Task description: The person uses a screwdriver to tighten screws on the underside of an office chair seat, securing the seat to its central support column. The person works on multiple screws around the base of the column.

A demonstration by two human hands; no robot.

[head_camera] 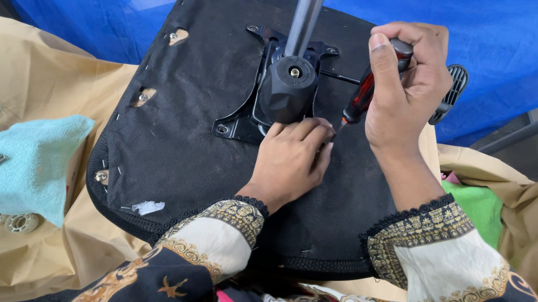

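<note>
Plainly a fastening step is in hand: an upturned chair seat (197, 154), its underside covered in black fabric, lies across the person's lap with the metal mounting plate (240, 108) facing up and the gas-lift column (308, 8) rising from the black mechanism housing (286, 90) at its centre. The right hand (403, 86) is wrapped in a closed fist around the red-and-black handle of a screwdriver (362, 97), thumb up along the top, the shaft slanting down and to the left toward the plate's near right corner. The left hand (290, 161) rests flat on the seat just below the housing, its fingers bent and bunched at the spot where the tip comes down (the tip itself and any screw there are hidden behind those fingers, so I cannot tell whether it is seated). A screw (222, 128) shows in the plate's near left corner. The black lever paddle (452, 93) sticks out behind the right hand.

Judging from this, the driver is being guided onto a fastener at that corner. The next move would call for keeping the shaft in line with the screw, pressing down firmly and holding the seat steady.

To the left, on tan cloth (25, 72), lie a turquoise towel (12, 159) and some small metal parts (10, 221).
</note>
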